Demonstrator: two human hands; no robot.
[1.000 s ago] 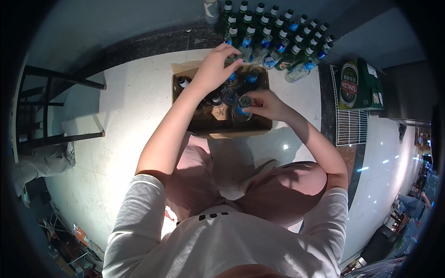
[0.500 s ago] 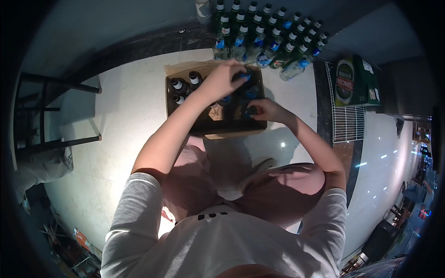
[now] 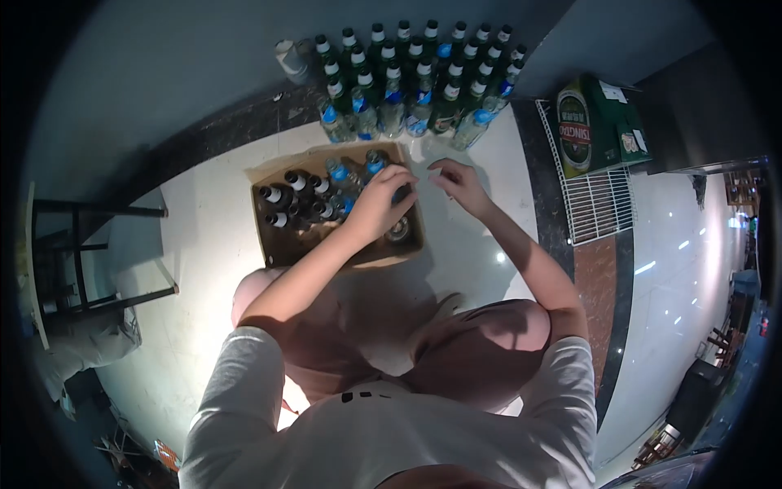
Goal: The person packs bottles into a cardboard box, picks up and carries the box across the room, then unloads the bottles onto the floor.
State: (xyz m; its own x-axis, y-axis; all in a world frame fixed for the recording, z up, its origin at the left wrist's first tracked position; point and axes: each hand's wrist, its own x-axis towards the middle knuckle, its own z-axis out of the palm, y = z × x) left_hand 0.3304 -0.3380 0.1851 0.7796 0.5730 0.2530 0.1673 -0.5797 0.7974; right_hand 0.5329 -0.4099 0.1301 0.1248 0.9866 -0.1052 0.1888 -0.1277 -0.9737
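My left hand [image 3: 384,200] reaches over the right part of an open cardboard box [image 3: 342,262]. Its fingers curl around the upper part of a blue-labelled bottle, which they mostly hide. A clear bottle [image 3: 397,230] stands beneath that hand, near the box's right front corner. Just outside the right wall, my right hand [image 3: 460,186] hovers with bent fingers and thumb drawn close together; whether anything small is between them cannot be made out. Inside the box are dark bottles with white neck labels [image 3: 275,196] at the left and blue-labelled bottles [image 3: 338,169] toward the back.
Rows of green and clear beer bottles [image 3: 423,77] stand against the back wall, beside a pale cylinder [image 3: 291,59]. To the right, a green beer carton [image 3: 599,122] sits by a white wire rack [image 3: 599,204]. A dark-legged stool [image 3: 77,257] is at the left.
My right hand has let go of a bottle in the box and moved out past its right side. My left hand has shifted from a back bottle to one nearer me. The view has shifted.
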